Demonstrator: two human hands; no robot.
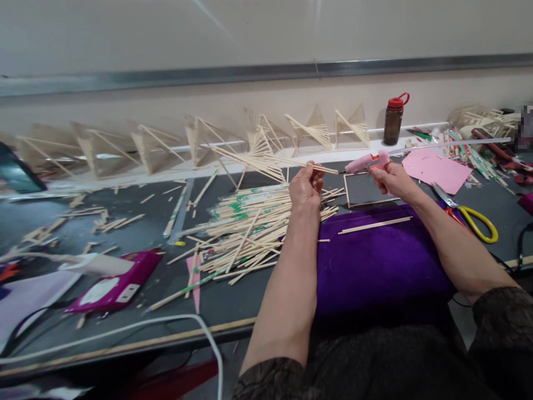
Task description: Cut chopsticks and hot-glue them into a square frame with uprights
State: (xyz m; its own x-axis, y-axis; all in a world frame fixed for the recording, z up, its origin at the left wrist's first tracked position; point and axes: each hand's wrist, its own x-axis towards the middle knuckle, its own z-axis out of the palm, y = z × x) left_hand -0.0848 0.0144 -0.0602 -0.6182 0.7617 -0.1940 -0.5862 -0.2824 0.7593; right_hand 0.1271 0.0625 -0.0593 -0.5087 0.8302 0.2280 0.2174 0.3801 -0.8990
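Observation:
My left hand (306, 188) pinches a thin pale wooden chopstick (328, 169) that points right. Closed around the handle of a pink hot glue gun (361, 163) is my right hand (393, 180). The gun's nozzle is at the chopstick's right end; I cannot tell whether they touch. A long clear glue stick (441, 146) sticks out of the gun's back. Below the gun, a square frame of sticks (348, 191) lies on the dark table. More loose chopsticks (245, 236), some in green-printed wrappers, are heaped beside my left forearm.
Twisted stick structures (310, 130) stand along the wall. A red-capped bottle (393, 121), pink paper (437, 168) and yellow-handled scissors (474, 222) are at right. Purple cloth (375, 261) lies in front of me. A magenta packet (120, 283) and white cable (166, 319) are at left.

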